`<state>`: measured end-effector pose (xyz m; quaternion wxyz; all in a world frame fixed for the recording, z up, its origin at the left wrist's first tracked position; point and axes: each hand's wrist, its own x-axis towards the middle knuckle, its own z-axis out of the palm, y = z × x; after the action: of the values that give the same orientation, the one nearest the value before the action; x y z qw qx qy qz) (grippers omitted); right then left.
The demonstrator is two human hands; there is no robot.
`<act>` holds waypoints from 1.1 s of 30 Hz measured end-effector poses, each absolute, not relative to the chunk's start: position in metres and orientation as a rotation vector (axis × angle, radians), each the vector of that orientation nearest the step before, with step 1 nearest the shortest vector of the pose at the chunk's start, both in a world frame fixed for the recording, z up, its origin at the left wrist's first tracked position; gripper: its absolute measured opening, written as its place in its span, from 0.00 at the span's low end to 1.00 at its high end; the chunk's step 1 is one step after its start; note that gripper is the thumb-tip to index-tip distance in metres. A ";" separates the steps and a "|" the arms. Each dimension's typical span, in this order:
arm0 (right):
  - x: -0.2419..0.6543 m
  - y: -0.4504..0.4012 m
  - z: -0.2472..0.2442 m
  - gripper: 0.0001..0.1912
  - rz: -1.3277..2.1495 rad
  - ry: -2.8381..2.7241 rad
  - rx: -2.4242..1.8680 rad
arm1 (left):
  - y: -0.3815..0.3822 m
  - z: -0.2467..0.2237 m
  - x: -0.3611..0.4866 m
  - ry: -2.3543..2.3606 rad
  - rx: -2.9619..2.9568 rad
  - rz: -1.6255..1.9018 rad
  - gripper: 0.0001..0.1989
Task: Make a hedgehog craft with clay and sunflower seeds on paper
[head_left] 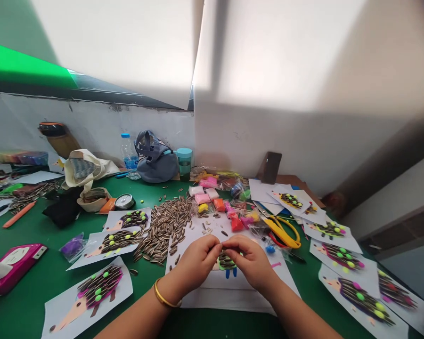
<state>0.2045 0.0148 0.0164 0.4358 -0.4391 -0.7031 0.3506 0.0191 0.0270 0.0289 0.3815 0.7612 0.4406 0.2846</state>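
Note:
My left hand (pixel 198 261) and my right hand (pixel 251 259) meet fingertip to fingertip, both pinched closed. Whatever is between the fingertips is small and mostly hidden. Just below them, on white paper (pixel 229 295), lies a hedgehog picture (pixel 227 262) with sunflower-seed spines and blue clay legs, partly covered by my hands. To the left of my left hand is a heap of striped sunflower seeds (pixel 164 228). Beyond my fingers, a few loose seeds (pixel 224 233) lie on the paper. A blue clay lump (pixel 270 249) sits right of my right hand.
Packets of coloured clay (pixel 219 204) lie behind the paper, beside yellow-handled scissors (pixel 284 231). Hedgehog pictures lie on the left (pixel 92 296) and right (pixel 360 296) of the green table. A water bottle (pixel 130 157), blue bag (pixel 157 160), cup (pixel 184 162) and phone (pixel 271 167) stand along the wall.

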 end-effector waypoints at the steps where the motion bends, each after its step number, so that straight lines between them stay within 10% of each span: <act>1: 0.205 0.014 0.016 0.06 0.858 -1.759 -1.073 | 0.027 0.030 0.019 1.107 1.896 0.737 0.15; 20: 0.198 0.004 0.012 0.05 0.422 -1.969 -0.992 | 0.025 0.034 0.024 1.094 1.716 0.562 0.04; 33: 0.165 0.048 0.018 0.05 0.748 -1.832 -1.223 | 0.044 0.015 0.014 1.395 1.838 0.836 0.09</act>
<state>0.1649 0.0476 0.0181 0.3964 -0.4827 -0.7230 0.2952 0.0136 0.0436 0.0152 0.3371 0.7050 0.5352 0.3208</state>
